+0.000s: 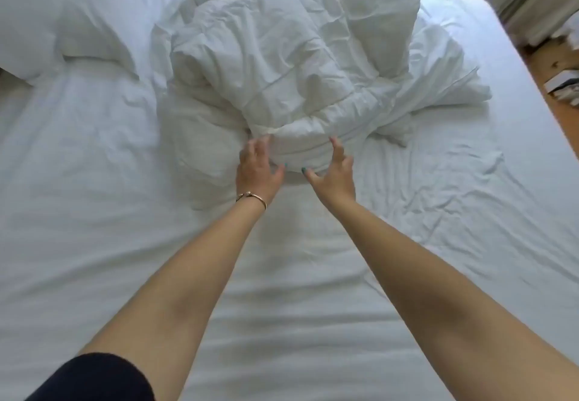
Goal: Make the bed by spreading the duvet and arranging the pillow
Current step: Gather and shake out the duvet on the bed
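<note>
Clearly the spreading has barely begun: the duvet (282,65) sits bunched in a crumpled white heap at the far middle of the bed (94,244), the pillow (62,24) far left. Both hands reach its near edge, fingers spread, the left hand (257,168) touching the fabric, the right hand (333,172) clawed just beside it, neither yet gripping. Next they must catch an edge and pull it nearward.

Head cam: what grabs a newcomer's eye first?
The crumpled white duvet, heaped mid-bed toward the far side. Both hands reach its near edge: left hand against the fabric with a gold bracelet on the wrist, right hand with fingers spread and curled. A white pillow lies far left.
</note>
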